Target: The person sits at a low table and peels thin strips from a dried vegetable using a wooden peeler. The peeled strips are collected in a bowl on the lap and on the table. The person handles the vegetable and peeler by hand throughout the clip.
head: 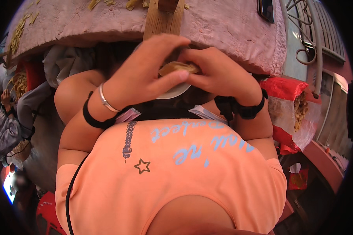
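My left hand [144,70], with a silver bangle at the wrist, arches over a pale yellowish folded strip [176,67]. The strip's material is not certain. My right hand [217,70], a dark band at its wrist, meets it from the other side. Both hands' fingers close around the strip, the left thumb along its near edge; some fingertips are hidden or blurred. Directly under the hands shows the rim of a whitish bowl [175,93], its inside mostly covered. Just beyond them, a wooden board [163,25] reaches over the edge of the cloth-covered table.
A pink quilted cloth [223,26] covers the table, with yellowish strips [19,32] on it and a phone [266,11] at the right. A red and clear bag [285,88] of dried pieces stands right. At far left are another person's hand [6,98] and a red stool [48,211].
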A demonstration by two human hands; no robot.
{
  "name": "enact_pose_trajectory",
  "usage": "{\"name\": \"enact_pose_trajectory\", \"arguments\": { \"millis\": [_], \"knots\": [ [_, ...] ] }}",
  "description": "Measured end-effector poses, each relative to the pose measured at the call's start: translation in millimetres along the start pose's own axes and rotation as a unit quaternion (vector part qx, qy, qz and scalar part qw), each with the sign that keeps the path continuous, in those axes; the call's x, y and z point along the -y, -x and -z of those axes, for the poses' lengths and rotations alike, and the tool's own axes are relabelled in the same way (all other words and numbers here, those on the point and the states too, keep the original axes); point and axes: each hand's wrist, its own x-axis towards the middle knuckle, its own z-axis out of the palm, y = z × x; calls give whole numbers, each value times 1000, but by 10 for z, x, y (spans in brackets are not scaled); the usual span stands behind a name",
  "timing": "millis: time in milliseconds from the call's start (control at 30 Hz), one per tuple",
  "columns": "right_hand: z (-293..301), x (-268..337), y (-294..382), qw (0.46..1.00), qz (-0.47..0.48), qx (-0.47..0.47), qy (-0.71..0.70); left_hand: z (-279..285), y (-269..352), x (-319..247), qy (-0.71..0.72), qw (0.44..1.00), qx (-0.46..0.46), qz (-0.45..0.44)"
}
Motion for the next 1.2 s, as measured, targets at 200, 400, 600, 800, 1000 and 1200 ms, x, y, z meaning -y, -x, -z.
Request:
{"name": "enact_pose_trajectory", "arguments": {
  "millis": [200, 400, 600, 800, 1000, 1200],
  "knots": [
    [245, -106, 122, 997, -44, 49, -39, 317, 20, 44, 89, 966, 102, 222],
    [189, 101, 118, 948, -75, 37, -306, 151, 8, 96, 143, 981, 110, 74],
    [299, -124, 147, 818, 51, 24, -573, 179, -39, 116, 209, 930, 156, 260],
    [393, -192, 139, 669, 122, -36, -733, 52, -36, 84, 253, 900, 191, 299],
    [272, -151, 64, 912, 8, -241, -331, -113, 75, 173, 202, 892, 268, 303],
    [362, -218, 109, 830, 68, -72, -549, 20, 3, 86, 146, 916, 254, 275]
  ]
}}
